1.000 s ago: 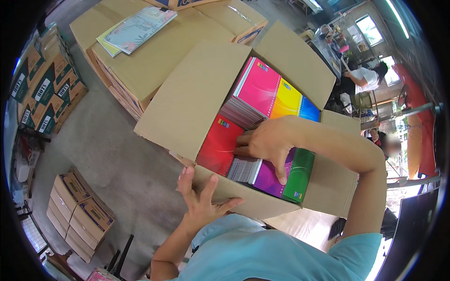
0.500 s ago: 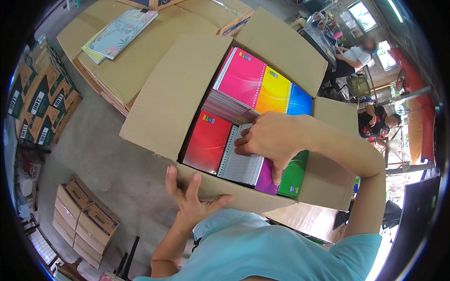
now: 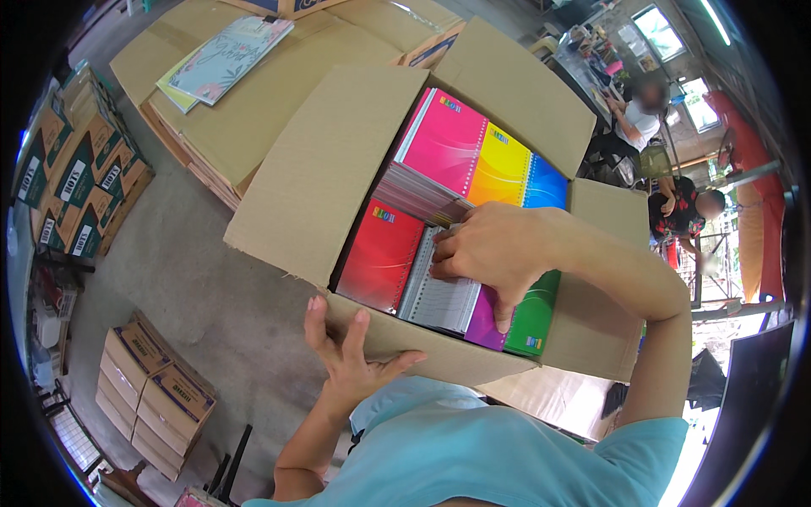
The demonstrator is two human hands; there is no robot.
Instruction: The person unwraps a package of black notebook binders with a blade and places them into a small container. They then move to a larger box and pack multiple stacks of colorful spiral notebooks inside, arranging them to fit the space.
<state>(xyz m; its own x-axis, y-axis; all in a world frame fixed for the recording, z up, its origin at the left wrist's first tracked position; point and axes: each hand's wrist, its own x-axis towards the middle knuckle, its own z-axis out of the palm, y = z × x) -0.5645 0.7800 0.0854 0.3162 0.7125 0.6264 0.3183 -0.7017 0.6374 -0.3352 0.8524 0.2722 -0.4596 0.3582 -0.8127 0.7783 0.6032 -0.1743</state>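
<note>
Bares more white pages (image 3: 439,300) than a second ago under arched, spread right hand (image 3: 498,253); rests splayed left hand (image 3: 351,363) against carton (image 3: 456,359).

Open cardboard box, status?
Left hand against brown cardboard flap. Right hand: fingers over white ruled pages, thumb on purple-covered notebook. Right hand partly hides notebook.

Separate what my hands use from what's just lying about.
Being handled:
- open brown cardboard box, left hand on it
- colourful paper spiral notebooks, right hand on them

Lying about:
- pale floral notebook
- green and brown cardboard cartons
- blue and brown cardboard cartons
</note>
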